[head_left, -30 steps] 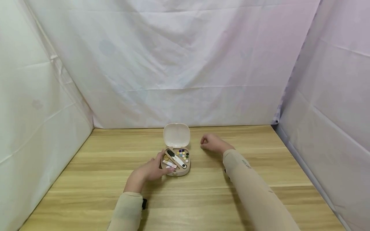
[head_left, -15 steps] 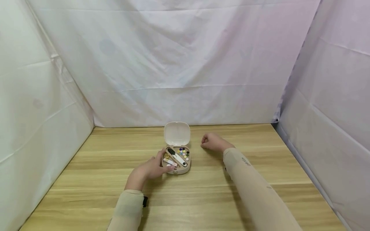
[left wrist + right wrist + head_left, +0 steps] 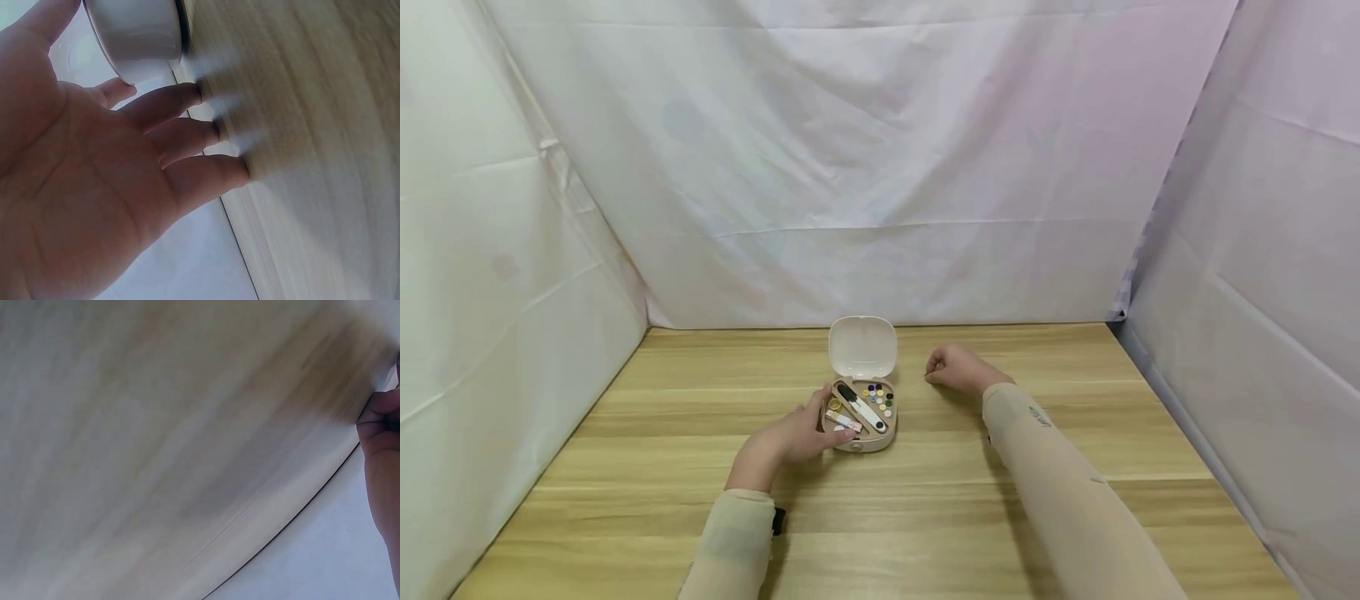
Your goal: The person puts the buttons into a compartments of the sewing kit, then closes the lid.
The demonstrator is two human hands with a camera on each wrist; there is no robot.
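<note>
An open sewing box (image 3: 868, 445), cream with a tan tray, stands on the table in the head view, its lid (image 3: 862, 348) raised at the back. My left hand (image 3: 793, 433) holds the box at its left front, thumb over the front rim, index finger along the left side. In the left wrist view the other fingers of the left hand (image 3: 119, 156) reach down to the tabletop. White thread snips with a dark tip (image 3: 867, 412) lie diagonally in the tray. My right hand (image 3: 958, 369) stays low right of the box, fingers curled, thumb and index tips together; nothing shows between them.
Small coloured buttons (image 3: 882, 400) fill the tray's right compartment. A gold ring (image 3: 835, 403) and a pale printed strip (image 3: 844, 422) lie in the left one. White cloth (image 3: 865, 167) hangs behind the wooden table (image 3: 880, 533) and along both sides.
The whole scene shifts slightly rightward in the head view. Both hands and the box keep their places relative to one another.
</note>
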